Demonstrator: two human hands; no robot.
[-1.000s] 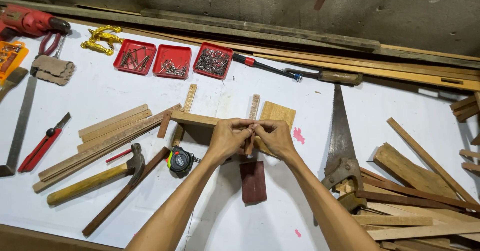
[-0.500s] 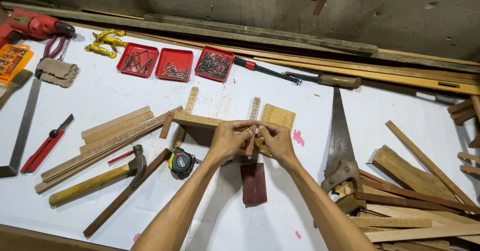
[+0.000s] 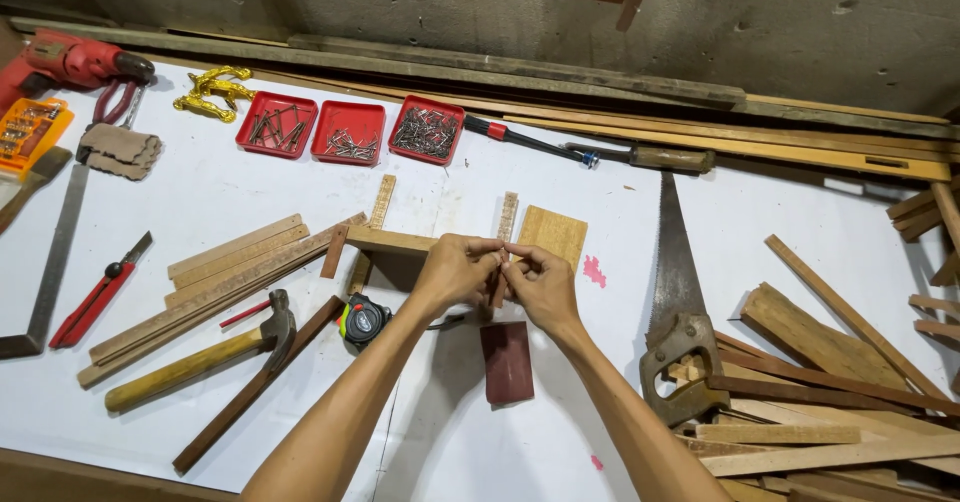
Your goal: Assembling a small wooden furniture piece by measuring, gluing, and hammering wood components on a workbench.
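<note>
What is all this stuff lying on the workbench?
Red trays of nails: three, far centre.
Power drill: one, red, far left.
Hammer: one, wooden handle, near left.
Utility knife: one, red, left.
Tape measure: one, black, beside left forearm.
Handsaw: one, right of hands.
Wood offcuts: many, right.
Small wooden frame: one, centre.
Left hand, right hand: pinching a thin strip together.

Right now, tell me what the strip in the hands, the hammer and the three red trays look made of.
Strip: bare pale wood, visible grain. Hammer: yellowish wooden handle, dark dull head, probably steel. Red trays: smooth, evenly coloured, likely plastic, holding grey metal nails. Left hand and right hand pinch the strip.
</note>
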